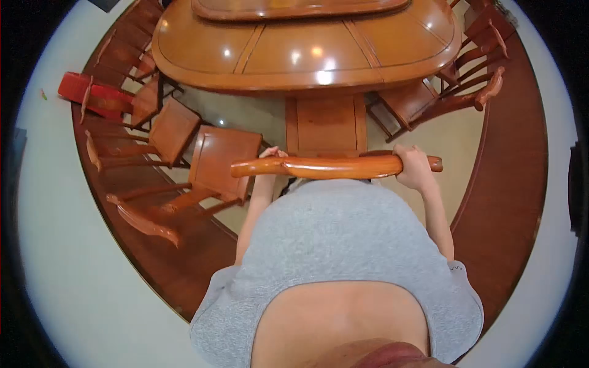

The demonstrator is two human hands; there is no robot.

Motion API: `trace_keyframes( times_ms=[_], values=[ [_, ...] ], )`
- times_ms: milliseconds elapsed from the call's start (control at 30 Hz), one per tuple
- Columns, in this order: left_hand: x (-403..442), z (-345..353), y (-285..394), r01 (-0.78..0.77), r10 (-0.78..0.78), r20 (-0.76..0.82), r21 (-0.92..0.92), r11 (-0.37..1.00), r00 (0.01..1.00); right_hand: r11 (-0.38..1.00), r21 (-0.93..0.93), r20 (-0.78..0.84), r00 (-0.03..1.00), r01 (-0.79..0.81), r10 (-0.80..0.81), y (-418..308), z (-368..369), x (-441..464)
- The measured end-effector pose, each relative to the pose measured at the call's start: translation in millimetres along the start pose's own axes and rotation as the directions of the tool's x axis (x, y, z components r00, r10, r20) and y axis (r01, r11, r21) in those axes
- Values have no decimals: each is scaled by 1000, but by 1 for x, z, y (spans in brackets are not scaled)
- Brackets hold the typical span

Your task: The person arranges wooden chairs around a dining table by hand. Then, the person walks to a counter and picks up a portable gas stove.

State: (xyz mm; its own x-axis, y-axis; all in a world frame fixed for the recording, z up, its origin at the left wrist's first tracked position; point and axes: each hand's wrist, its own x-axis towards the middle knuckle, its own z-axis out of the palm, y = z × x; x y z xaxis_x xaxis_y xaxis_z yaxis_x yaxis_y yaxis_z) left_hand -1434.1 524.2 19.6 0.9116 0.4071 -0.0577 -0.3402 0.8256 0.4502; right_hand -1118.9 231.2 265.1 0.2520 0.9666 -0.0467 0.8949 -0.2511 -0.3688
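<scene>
In front of my body is a wooden chair, its glossy curved top rail (343, 167) running crosswise at waist height. Its panelled seat (326, 126) reaches toward the edge of the dining table (307, 52). My right hand (414, 167) is wrapped round the rail near its right end. On the left, my left hand (272, 152) is closed at the chair's back, with curled fingers showing just beyond the rail. The rail hides part of that hand, and the chair's legs are mostly out of sight.
More wooden chairs stand at the left, the nearest chair (226, 153) close to my left arm. Another chair (414, 101) is at the table's right side. A red box-like object (98, 95) lies behind the left chairs. Dark red-brown skirting (512, 184) borders the pale floor.
</scene>
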Motion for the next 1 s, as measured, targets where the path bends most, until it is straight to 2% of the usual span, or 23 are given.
trace_keyframes(
  times_ms=[33, 67, 133, 167, 200, 267, 300, 400, 467, 700, 833, 933, 1000],
  values=[
    [2, 12, 5, 24, -22, -171, 12, 1000, 985, 1000, -18, -1, 1000, 2, -2, -3, -6, 6],
    [11, 0, 13, 22, -18, -161, 26, 999, 987, 1000, -17, -17, 1000, 5, -5, -2, -8, 13],
    [13, -42, 18, 259, -349, -334, -284, 923, 876, 1000, 5, -6, 1000, -5, 5, 0, -6, 19],
    [18, -43, 23, 311, -435, -274, -396, 864, 858, 1000, 1, 13, 1000, -8, 8, 3, -4, 23],
    [21, -45, 23, 308, -434, -273, -402, 863, 859, 1000, -2, 19, 1000, -6, 6, 4, -3, 27],
    [24, -44, 17, 185, -276, -271, -318, 930, 922, 1000, -10, 45, 999, -11, 12, 7, 1, 34],
    [23, -43, 18, 181, -278, -278, -328, 927, 919, 1000, -8, 58, 998, -11, 11, 8, 3, 36],
    [34, -41, 28, 281, -387, -201, -412, 867, 900, 1000, 5, 25, 999, -21, 21, 12, 6, 44],
    [35, -38, 34, 379, -450, -53, -459, 804, 891, 999, -19, 34, 999, -27, 28, 9, 6, 50],
    [38, -32, 44, 325, -467, -69, -630, 706, 881, 999, -8, 60, 997, -41, 41, 3, -3, 72],
    [48, -35, 52, 351, -490, -90, -587, 729, 867, 998, -14, 58, 996, -63, 63, 5, -6, 81],
    [65, -44, 62, 371, -450, -41, -504, 780, 892, 995, -11, 66, 993, -96, 97, 4, -9, 93],
    [72, -37, 77, 531, -593, 31, -485, 695, 805, 994, -4, 72, 992, -106, 106, 1, -11, 98]
  ],
)
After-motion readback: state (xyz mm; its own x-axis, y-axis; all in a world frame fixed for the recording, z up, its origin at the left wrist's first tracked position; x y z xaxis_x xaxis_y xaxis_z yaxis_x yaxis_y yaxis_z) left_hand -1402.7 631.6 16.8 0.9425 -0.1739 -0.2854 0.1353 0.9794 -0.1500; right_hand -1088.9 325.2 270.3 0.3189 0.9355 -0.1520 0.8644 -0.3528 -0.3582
